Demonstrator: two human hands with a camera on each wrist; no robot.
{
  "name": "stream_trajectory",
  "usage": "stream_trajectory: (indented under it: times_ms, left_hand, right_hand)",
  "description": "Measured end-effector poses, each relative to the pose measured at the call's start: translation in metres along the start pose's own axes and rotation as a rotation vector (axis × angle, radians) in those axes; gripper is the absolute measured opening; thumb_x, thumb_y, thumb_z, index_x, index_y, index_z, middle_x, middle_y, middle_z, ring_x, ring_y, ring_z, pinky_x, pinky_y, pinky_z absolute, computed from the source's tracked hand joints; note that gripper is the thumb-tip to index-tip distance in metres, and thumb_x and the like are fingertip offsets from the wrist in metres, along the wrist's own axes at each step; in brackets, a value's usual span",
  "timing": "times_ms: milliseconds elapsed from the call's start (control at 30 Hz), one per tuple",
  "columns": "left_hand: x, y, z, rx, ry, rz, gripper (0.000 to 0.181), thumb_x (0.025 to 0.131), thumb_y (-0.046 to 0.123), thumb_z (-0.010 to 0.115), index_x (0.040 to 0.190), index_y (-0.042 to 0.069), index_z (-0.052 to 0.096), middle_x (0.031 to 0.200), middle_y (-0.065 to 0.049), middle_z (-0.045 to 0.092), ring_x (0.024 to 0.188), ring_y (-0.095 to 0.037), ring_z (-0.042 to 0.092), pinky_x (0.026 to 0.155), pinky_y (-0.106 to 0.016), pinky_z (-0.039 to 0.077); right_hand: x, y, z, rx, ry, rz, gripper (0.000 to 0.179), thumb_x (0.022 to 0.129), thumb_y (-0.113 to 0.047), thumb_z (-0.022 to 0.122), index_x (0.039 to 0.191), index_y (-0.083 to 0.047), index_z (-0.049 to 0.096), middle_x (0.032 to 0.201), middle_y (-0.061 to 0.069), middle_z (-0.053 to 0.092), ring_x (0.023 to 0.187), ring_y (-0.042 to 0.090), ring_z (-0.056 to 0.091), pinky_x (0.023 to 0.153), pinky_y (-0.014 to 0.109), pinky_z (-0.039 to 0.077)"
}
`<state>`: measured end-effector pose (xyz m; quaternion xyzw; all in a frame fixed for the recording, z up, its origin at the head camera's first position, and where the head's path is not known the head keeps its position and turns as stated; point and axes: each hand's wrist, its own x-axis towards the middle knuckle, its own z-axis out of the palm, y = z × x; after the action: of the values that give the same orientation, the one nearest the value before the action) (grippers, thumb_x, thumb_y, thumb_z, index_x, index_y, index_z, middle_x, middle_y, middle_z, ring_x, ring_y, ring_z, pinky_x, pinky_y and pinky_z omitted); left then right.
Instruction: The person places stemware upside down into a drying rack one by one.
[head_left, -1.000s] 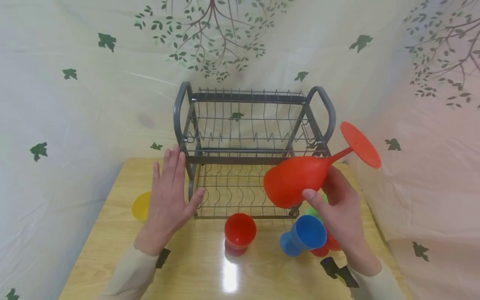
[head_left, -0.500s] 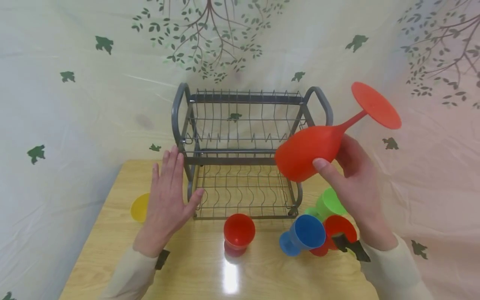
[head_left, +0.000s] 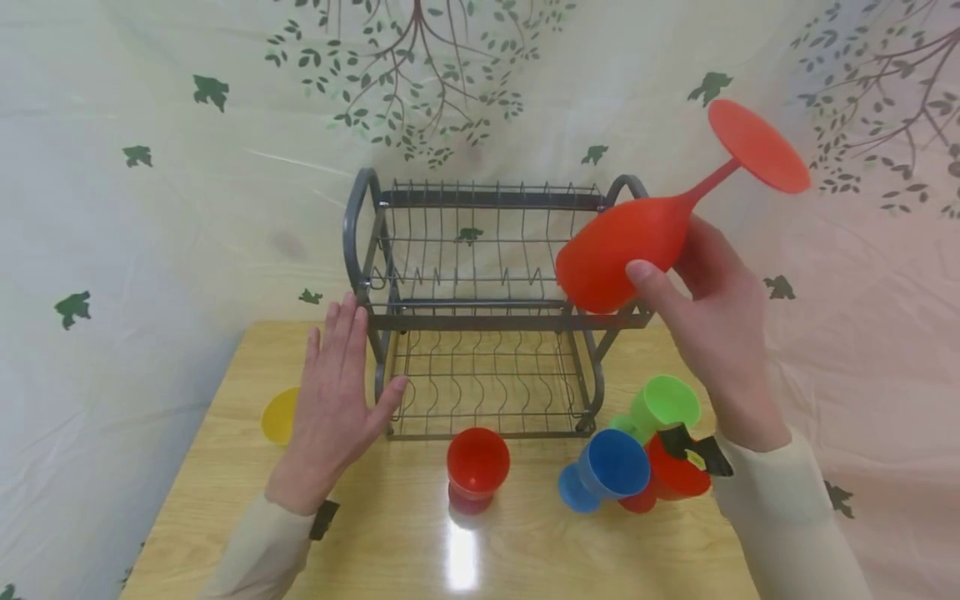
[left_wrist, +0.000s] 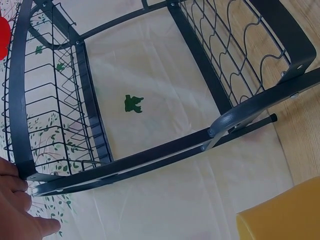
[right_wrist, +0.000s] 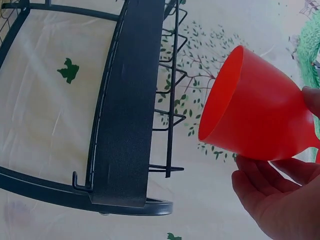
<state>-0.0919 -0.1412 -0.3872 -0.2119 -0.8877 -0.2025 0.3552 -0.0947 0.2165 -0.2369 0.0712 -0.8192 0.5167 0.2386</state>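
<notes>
A red plastic wine glass (head_left: 633, 242) is tilted with its mouth down to the left and its foot up to the right. My right hand (head_left: 716, 325) grips its bowl, thumb on the near side. In the head view the bowl overlaps the right end of the upper tier of a dark two-tier dish rack (head_left: 465, 322). The right wrist view shows the glass's mouth (right_wrist: 220, 95) facing the upper tier, a gap between them. My left hand (head_left: 333, 408) lies flat with straight fingers, fingertips at the rack's left front post; in the left wrist view, fingers (left_wrist: 12, 185) touch the frame.
A red goblet (head_left: 477, 462) stands before the rack. Right of it, a blue goblet (head_left: 615, 464), another red goblet (head_left: 678, 479) and a green goblet (head_left: 666, 402) crowd together on the wooden table (head_left: 375, 550). A yellow cup (head_left: 280, 415) sits partly behind my left hand.
My right hand has lifted the red wine glass up and to the right, from before the lower tier to upper-tier height, uncovering the green and red goblets. The left hand stays put.
</notes>
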Motion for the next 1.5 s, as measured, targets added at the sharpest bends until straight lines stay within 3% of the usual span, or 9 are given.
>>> stream_trajectory:
  times_ms: [233, 633, 967, 1200, 1500]
  left_hand:
    - [0.000, -0.002, 0.001, -0.005, 0.001, 0.018, 0.087, 0.106, 0.061, 0.027, 0.161, -0.006, 0.024, 0.168, -0.024, 0.023, 0.158, -0.035, 0.016, 0.128, -0.052, 0.014]
    - [0.000, 0.000, 0.002, -0.028, 0.013, 0.019, 0.087, 0.106, 0.061, 0.029, 0.159, -0.008, 0.026, 0.168, -0.024, 0.023, 0.158, -0.035, 0.017, 0.128, -0.049, 0.015]
    - [0.000, 0.001, 0.001, -0.032, 0.012, 0.016, 0.087, 0.106, 0.061, 0.029, 0.159, -0.008, 0.026, 0.169, -0.022, 0.022, 0.158, -0.035, 0.017, 0.128, -0.048, 0.015]
    - [0.000, 0.000, 0.000, -0.025, 0.008, 0.014, 0.087, 0.106, 0.061, 0.029, 0.159, -0.007, 0.025, 0.170, -0.021, 0.020, 0.158, -0.035, 0.016, 0.127, -0.050, 0.017]
    - [0.000, 0.000, -0.001, -0.018, 0.009, 0.017, 0.087, 0.106, 0.062, 0.029, 0.159, -0.008, 0.027, 0.169, -0.021, 0.022, 0.158, -0.034, 0.017, 0.128, -0.048, 0.015]
  right_hand:
    - [0.026, 0.010, 0.010, 0.043, 0.033, -0.053, 0.060, 0.094, -0.024, 0.075, 0.149, -0.017, 0.052, 0.143, 0.000, 0.060, 0.130, 0.021, 0.057, 0.107, 0.032, 0.051]
    - [0.059, 0.032, 0.021, -0.009, -0.024, 0.000, 0.065, 0.095, -0.025, 0.074, 0.152, -0.014, 0.046, 0.146, 0.003, 0.056, 0.133, 0.023, 0.054, 0.109, 0.037, 0.050]
    - [0.068, 0.044, 0.028, -0.121, -0.122, 0.057, 0.068, 0.097, -0.030, 0.071, 0.155, -0.016, 0.040, 0.151, 0.001, 0.052, 0.137, 0.022, 0.051, 0.109, 0.043, 0.050]
    - [0.072, 0.045, 0.034, -0.163, -0.162, 0.026, 0.069, 0.097, -0.025, 0.070, 0.156, -0.007, 0.038, 0.153, 0.008, 0.046, 0.139, 0.030, 0.051, 0.109, 0.047, 0.050]
    - [0.074, 0.048, 0.037, -0.228, -0.204, 0.033, 0.068, 0.099, -0.022, 0.069, 0.155, -0.002, 0.038, 0.152, 0.015, 0.048, 0.137, 0.036, 0.052, 0.107, 0.050, 0.051]
